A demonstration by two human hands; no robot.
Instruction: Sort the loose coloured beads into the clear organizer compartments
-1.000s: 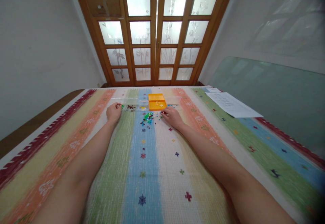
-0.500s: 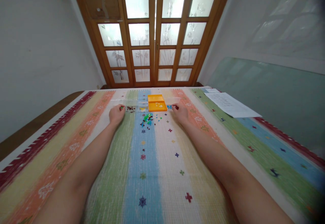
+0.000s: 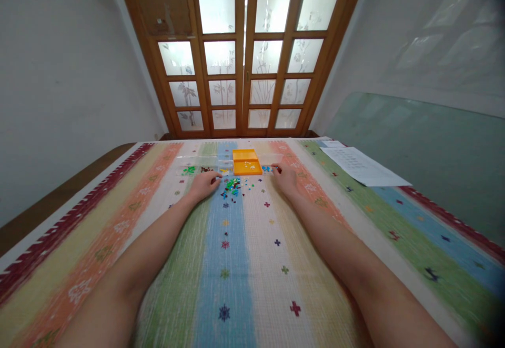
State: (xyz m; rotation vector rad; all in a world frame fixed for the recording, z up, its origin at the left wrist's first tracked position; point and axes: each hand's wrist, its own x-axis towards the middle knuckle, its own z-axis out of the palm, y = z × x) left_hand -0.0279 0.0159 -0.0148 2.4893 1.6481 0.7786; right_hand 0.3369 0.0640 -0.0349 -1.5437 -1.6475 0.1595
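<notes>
My left hand point(image 3: 205, 184) is just left of a mixed pile of tiny green, blue, dark red and pale pieces point(image 3: 232, 185), its thumb and forefinger slightly apart. Nothing shows between them. My right hand point(image 3: 285, 178) has its fingertips pinched at the edge of the blue pieces point(image 3: 266, 169); whether they hold a small piece is too small to make out. Between the hands lies an orange open box point(image 3: 248, 172) with a few white pieces in it. Green pieces point(image 3: 189, 170), dark brown-red pieces point(image 3: 205, 169) and yellow pieces point(image 3: 224, 170) form separate groups on the left.
Clear plastic trays point(image 3: 179, 162) flank the orange box. A striped patterned tablecloth point(image 3: 260, 264) covers the table. Printed paper sheets point(image 3: 363, 166) lie at the right. Wooden glazed doors point(image 3: 246, 74) stand beyond the far edge, and a greenish glass panel point(image 3: 418, 132) is at right.
My left hand has moved right from the green pieces, uncovering them, to beside the mixed pile. My right hand has stayed by the blue pieces. The view has shifted slightly.
</notes>
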